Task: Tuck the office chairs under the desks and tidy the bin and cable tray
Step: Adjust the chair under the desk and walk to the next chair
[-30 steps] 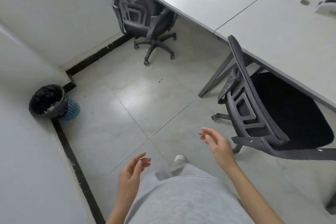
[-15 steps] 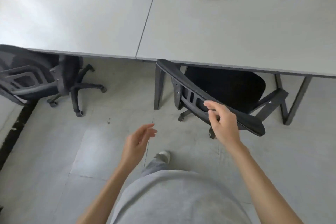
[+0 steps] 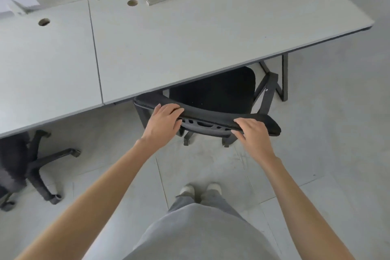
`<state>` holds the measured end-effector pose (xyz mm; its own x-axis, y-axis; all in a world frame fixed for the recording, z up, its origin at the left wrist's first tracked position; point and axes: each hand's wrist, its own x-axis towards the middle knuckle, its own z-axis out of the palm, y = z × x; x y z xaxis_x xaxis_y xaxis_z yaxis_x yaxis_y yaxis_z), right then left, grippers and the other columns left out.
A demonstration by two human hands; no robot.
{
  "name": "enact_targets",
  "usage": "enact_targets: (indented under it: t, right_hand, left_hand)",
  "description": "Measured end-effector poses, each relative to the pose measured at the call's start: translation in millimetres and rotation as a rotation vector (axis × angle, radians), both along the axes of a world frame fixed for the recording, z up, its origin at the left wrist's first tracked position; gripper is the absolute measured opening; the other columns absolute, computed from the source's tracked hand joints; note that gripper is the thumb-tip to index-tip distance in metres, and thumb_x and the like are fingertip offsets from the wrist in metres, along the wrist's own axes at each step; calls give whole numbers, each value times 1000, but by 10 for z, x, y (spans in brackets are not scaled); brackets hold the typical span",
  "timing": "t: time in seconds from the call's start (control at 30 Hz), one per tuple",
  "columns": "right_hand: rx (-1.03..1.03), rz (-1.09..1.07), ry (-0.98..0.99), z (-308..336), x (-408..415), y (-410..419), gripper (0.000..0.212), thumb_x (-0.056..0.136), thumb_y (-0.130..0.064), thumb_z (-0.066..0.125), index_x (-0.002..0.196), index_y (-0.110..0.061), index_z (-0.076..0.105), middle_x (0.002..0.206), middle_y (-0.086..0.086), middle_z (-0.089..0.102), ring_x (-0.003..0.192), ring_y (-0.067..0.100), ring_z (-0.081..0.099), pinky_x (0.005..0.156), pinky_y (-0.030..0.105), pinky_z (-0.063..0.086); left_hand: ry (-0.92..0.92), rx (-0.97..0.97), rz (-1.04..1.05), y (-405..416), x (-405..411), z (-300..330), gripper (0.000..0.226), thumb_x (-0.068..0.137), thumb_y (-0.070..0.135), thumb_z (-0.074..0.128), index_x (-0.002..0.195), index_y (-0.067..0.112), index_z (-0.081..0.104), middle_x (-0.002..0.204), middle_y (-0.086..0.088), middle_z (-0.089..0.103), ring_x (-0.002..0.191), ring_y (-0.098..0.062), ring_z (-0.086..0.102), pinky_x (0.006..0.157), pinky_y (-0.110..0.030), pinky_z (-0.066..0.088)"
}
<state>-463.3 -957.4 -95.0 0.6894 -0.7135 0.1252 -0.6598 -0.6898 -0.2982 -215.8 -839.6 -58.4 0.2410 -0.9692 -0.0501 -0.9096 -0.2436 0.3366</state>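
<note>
From the head view we have both hands on the top edge of the black office chair [image 3: 211, 115]: our left hand [image 3: 163, 121] curls its fingers over the backrest near its left end, and our right hand [image 3: 251, 133] grips it near the right end, with the seat already partly under the white desk [image 3: 190, 44] and the backrest still just outside its front edge. We judge this chair nearly tucked, needing only a last push. A second chair [image 3: 27, 164] at the far left looks only partly under its desk, and the bin and cable tray are out of view, so they seem still to do.
</note>
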Motion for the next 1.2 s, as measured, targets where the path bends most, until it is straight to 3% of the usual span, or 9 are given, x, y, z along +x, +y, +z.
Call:
enact_targets:
  t: [0.23,0.37,0.6,0.77,0.97,1.2]
  right_hand:
    - [5,51,16,-33,-373,-324,27,80,-18,68,103,-6,65,99,7,70,91,28,65,80,37,47]
    - [49,12,39,18,-652,-634,29,71,0,71,100,-5,67,100,7,71,92,31,64,78,40,46]
    - [4,-12,46,-60,-893,-1085,36,57,7,75,91,-6,69,91,6,73,84,30,67,72,39,47]
    - [-61,23,83,-67,-1077,-1521,39,48,5,77,84,-11,72,82,5,74,75,28,69,67,36,51]
    - [-154,202,45,-22,-1424,-2156,46,37,4,83,80,-12,75,83,2,75,71,22,71,66,31,53]
    - [-144,284,32,-65,-1578,-2545,42,39,8,80,76,-9,73,76,6,74,66,26,70,65,33,52]
  left_hand:
    - [95,50,-90,-225,-141,31,32,92,23,52,122,13,56,121,-4,60,115,-20,50,96,-29,39]
    - [60,207,-105,-298,-158,-24,38,90,33,53,126,18,52,125,1,57,115,-17,50,94,-28,42]
    - [-40,164,31,-381,-586,-143,33,92,26,49,124,21,53,123,4,60,113,-16,54,92,-28,45]
    - [-36,116,131,-524,-984,-216,32,88,25,55,120,23,56,118,8,61,109,-15,55,80,-27,47]
    - [-67,-19,366,-700,-1577,-324,30,58,5,79,85,17,72,77,3,72,72,-22,68,53,-26,49]
    - [-57,-20,523,-888,-1962,-310,29,61,2,74,88,14,71,81,0,72,76,-26,67,56,-30,48]
